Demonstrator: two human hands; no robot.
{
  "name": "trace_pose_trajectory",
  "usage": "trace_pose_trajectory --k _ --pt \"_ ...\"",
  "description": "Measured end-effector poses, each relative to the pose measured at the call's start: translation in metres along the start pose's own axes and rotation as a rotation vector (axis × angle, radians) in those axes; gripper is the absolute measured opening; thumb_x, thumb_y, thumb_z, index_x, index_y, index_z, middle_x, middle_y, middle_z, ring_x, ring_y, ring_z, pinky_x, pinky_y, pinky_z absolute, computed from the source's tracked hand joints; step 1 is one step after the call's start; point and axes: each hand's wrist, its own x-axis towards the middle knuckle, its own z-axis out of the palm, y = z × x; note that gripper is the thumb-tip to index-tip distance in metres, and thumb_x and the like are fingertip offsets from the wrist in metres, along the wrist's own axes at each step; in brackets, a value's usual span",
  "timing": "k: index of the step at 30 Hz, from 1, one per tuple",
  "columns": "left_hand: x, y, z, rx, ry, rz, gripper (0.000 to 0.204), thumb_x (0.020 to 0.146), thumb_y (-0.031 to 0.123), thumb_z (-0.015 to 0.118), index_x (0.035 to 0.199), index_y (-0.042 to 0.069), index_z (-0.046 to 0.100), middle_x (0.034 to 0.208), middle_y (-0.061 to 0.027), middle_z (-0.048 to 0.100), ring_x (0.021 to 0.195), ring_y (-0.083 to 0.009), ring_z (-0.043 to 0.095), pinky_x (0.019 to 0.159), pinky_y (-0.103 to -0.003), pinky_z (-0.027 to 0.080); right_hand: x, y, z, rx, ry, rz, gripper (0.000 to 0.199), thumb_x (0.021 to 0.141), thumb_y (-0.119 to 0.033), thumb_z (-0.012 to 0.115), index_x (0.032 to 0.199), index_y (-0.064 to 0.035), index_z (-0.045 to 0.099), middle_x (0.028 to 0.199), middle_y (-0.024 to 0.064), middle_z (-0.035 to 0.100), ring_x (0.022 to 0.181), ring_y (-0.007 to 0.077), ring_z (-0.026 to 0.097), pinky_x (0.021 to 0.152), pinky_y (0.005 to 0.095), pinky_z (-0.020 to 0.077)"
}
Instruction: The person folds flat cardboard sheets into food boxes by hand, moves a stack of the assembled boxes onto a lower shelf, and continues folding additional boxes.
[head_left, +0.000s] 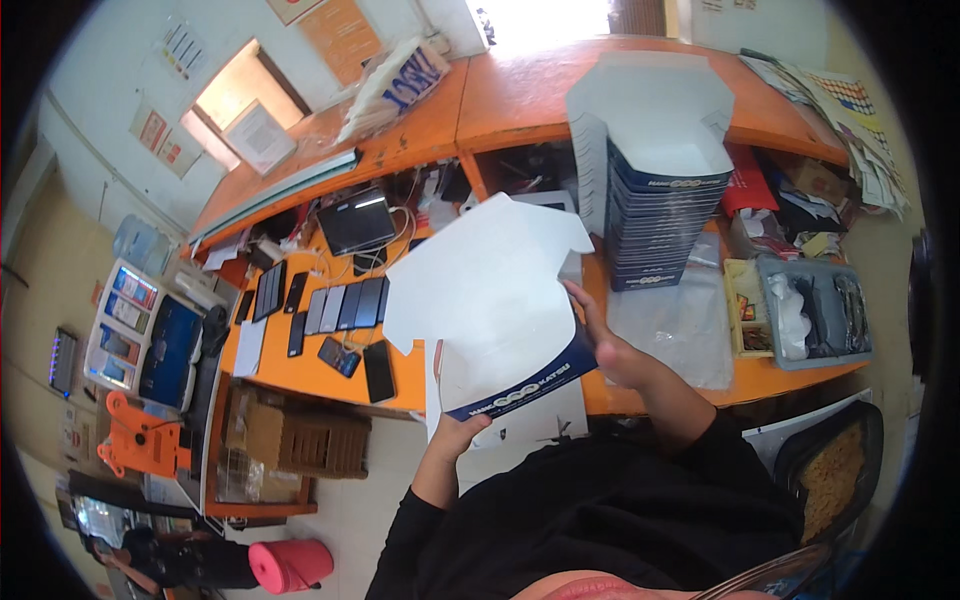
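- Cardboard, white inside and navy outside: an open box [490,310] lies between the two hands, its navy front slanting from lower left to upper right, its lid spread away from the body.
- Left hand [460,434]: grip clamped on the front's lower left corner, thumb outside, the other fingers hidden.
- Right hand [614,352]: grip curled round the right end, the hand nearer the stack.
- Orange tabletop [612,401]: its front edge passes under the box; phones [349,306] crowd the left, clear plastic bags [670,345] lie right.
- Beyond the right hand, a tall nested stack [655,235] stands near the lid, little room between.
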Motion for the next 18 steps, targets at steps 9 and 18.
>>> trace_pose_trajectory --k 9,18 --pt "0.086 0.117 0.114 0.199 -0.204 0.612 0.128 0.057 0.03 0.085 0.14 0.007 -0.01 0.137 -0.0153 0.023 0.128 -0.0293 0.028 0.106 -0.041 0.023 -0.018 -0.118 -0.035 -0.676 0.119 -0.219 0.112 0.067 -0.027 0.08 0.143 -0.008 0.0 0.146 0.0157 0.01 0.136 0.0265 0.01 0.109 0.0376 0.0111" --pt "0.181 0.184 0.223 0.87 0.057 1.359 0.135 0.048 0.038 0.088 0.136 -0.004 -0.006 0.135 -0.0268 0.017 0.125 -0.0396 0.025 0.103 -0.047 0.024 0.032 -0.217 0.012 -1.757 0.005 -0.266 0.065 0.073 -0.052 0.067 0.117 -0.005 0.055 0.103 0.015 0.062 0.102 0.0297 0.056 0.093 0.044 0.0358"
